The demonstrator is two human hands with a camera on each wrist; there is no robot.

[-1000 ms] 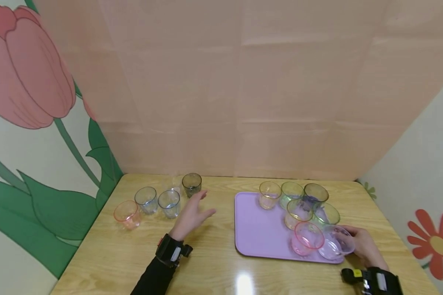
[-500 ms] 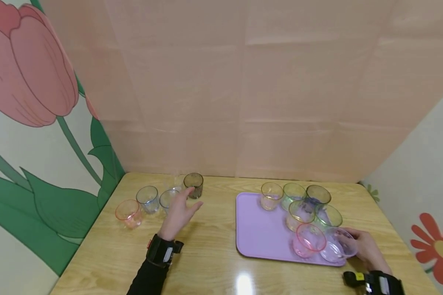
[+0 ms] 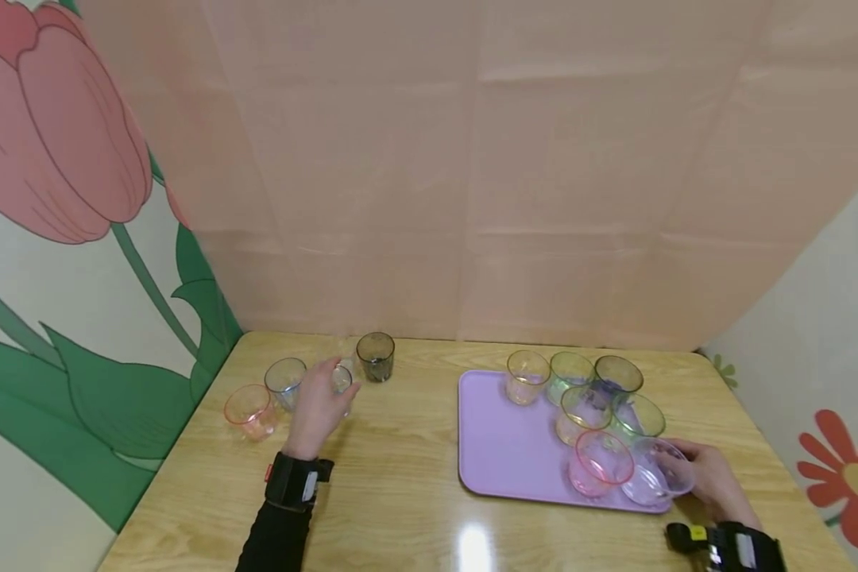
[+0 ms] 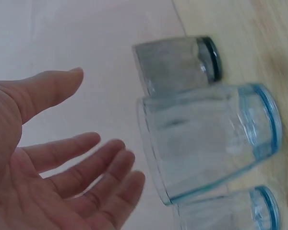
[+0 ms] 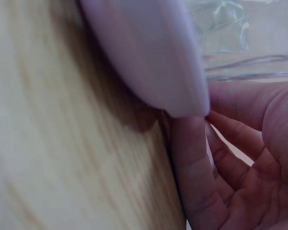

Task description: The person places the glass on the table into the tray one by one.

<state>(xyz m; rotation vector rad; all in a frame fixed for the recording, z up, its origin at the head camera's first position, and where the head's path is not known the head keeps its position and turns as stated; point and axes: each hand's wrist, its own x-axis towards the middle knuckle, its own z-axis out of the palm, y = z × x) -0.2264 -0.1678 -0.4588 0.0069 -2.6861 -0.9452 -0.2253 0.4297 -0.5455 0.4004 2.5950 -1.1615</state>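
In the head view my left hand (image 3: pixel 317 409) is among several drinking glasses at the table's left. The left wrist view shows its thumb and fingers spread, apart from a clear, blue-tinted glass (image 4: pixel 206 143). A grey glass (image 3: pixel 376 357) stands just beyond, and a blue-rimmed glass (image 3: pixel 286 383) and a pink glass (image 3: pixel 251 413) stand to its left. At the near right corner of the lilac tray (image 3: pixel 500 461), my right hand (image 3: pixel 711 481) pinches the edge, close against a clear glass (image 3: pixel 651 477). That glass partly overlaps the fingers in the head view.
Several glasses share the tray's right half, including a pink-rimmed glass (image 3: pixel 600 465), a yellowish glass (image 3: pixel 527 377), a green-rimmed glass (image 3: pixel 570 375) and a dark-rimmed glass (image 3: pixel 618 377). Wood-grain table (image 3: pixel 400 469) lies between both groups. A beige covering (image 3: pixel 465 199) rises behind.
My left hand has moved left, from beside the grey glass to the clear glass. The right hand has kept its place at the tray corner.
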